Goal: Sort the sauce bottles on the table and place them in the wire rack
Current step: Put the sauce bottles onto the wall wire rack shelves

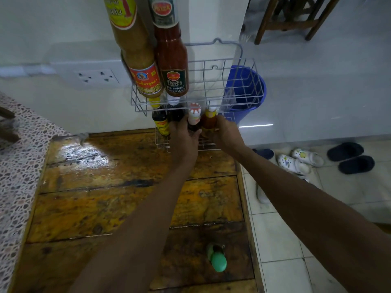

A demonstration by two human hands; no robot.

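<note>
The left hand [183, 135] grips a white-capped bottle [194, 118] and the right hand [226, 134] grips an orange bottle [209, 121] in the thin wire rack [243, 89].

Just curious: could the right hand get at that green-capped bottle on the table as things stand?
Probably not at once: the right hand is busy on a bottle at the rack. Otherwise the green-capped bottle stands unblocked.

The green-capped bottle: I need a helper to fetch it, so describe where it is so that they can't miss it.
Start at the wooden table below the wire rack. On its near right part, apart from both arms, stands the green-capped bottle. It is the only bottle not at the rack, and the only one with a green cap.
</note>
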